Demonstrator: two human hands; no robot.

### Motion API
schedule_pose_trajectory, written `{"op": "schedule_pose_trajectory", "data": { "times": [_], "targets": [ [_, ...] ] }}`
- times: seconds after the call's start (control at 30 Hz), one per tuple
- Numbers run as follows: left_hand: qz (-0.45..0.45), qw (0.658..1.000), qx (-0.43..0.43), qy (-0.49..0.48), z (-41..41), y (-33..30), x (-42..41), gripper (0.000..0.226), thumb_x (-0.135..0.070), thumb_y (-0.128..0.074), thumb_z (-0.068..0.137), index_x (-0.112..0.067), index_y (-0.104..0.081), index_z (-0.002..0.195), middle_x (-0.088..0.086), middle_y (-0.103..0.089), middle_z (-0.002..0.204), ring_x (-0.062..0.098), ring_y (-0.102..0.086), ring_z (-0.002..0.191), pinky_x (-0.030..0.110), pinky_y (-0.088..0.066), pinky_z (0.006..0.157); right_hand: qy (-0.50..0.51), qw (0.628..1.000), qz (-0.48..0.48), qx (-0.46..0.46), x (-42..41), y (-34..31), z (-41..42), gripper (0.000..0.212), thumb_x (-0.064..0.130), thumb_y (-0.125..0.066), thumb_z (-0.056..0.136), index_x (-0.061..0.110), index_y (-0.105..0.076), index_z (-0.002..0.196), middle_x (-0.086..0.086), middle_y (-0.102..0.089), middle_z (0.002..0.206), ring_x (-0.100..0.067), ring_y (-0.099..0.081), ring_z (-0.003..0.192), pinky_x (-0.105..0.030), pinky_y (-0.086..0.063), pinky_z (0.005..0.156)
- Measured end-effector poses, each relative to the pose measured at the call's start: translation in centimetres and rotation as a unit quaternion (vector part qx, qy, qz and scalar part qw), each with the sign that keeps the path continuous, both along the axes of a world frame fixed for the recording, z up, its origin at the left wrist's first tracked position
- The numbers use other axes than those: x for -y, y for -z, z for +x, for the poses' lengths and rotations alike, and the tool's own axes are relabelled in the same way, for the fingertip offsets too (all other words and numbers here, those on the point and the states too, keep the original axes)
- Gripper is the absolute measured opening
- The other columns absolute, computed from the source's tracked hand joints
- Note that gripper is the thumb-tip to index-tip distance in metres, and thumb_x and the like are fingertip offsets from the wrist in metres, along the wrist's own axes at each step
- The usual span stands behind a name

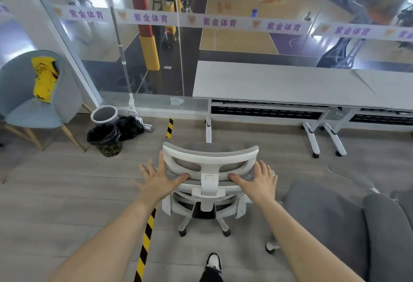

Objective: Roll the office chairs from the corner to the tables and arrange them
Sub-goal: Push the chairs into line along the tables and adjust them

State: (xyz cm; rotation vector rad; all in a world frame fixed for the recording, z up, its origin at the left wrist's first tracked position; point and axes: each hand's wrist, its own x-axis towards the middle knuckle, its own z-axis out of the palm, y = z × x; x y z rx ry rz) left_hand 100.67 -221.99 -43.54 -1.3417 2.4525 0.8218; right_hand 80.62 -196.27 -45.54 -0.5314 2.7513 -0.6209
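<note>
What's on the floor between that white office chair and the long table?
Only bare wood-look floor lies between the office chair and the table, seen in the head view.

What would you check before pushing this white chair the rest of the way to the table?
1. Both hands on the chair: ok. The left hand and right hand press on either side of the white office chair at its headrest.
2. Firm grip: not ok. The fingers are spread flat, not wrapped around the frame.
3. Path to the table: ok. Bare floor lies between the chair and the table.
4. Side clearance: ok. The bins stand well off to the left.
5. Castors free: cannot tell. Only the rear ones show.
6. Foot clear of the base: ok. It is behind the castors.
</note>
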Motion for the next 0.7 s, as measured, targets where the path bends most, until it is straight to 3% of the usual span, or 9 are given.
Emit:
{"op": "schedule_pose_trajectory", "data": {
  "times": [0.1, 0.23, 0.37, 0.7],
  "targets": [
    [0.003, 1.0, 0.012, -0.011, -2.9, -0.1, 2.6, 0.129, -0.114, -0.029, 0.048, -0.053, 0.046, 0.133, 0.015, 0.018, 0.171, 0.04, 0.029, 0.153, 0.082, 0.001, 0.112, -0.01, 1.0, 0.007, 0.003, 2.8, 0.0, -3.2, 0.125, 0.104, -0.04, 0.063, 0.029, -0.021, 0.161, 0.0, -0.014, 0.172, -0.024, -0.001, 0.159, -0.052, -0.002, 0.128],
    [-0.006, 0.999, 0.052, -0.004, -6.6, -0.8, 5.4, 0.135, -0.114, -0.024, 0.05, -0.046, 0.04, 0.148, 0.016, 0.019, 0.17, 0.041, 0.028, 0.153, 0.081, 0.002, 0.111, -0.009, 1.0, 0.014, 0.009, 6.0, -0.4, -6.9, 0.124, 0.103, -0.04, 0.064, 0.03, -0.019, 0.162, 0.0, -0.014, 0.172, -0.023, 0.0, 0.159, -0.051, -0.001, 0.128],
    [-0.01, 0.996, 0.084, -0.002, -9.8, -1.2, 7.4, 0.134, -0.114, -0.017, 0.051, -0.043, 0.042, 0.147, 0.016, 0.023, 0.17, 0.04, 0.025, 0.154, 0.079, 0.003, 0.115, -0.013, 1.0, 0.012, 0.011, 8.2, -0.5, -9.7, 0.124, 0.103, -0.04, 0.065, 0.029, -0.019, 0.162, -0.001, -0.014, 0.172, -0.023, -0.001, 0.159, -0.052, -0.001, 0.128],
    [0.006, 0.998, 0.059, -0.002, -13.1, -1.0, 10.2, 0.132, -0.113, -0.021, 0.052, -0.046, 0.042, 0.146, 0.017, 0.023, 0.169, 0.038, 0.027, 0.154, 0.078, 0.002, 0.115, -0.024, 0.999, 0.017, 0.018, 11.2, -0.4, -13.7, 0.127, 0.104, -0.037, 0.065, 0.025, -0.017, 0.163, -0.001, -0.015, 0.172, -0.025, 0.002, 0.159, -0.054, -0.001, 0.127]
  ]
}}
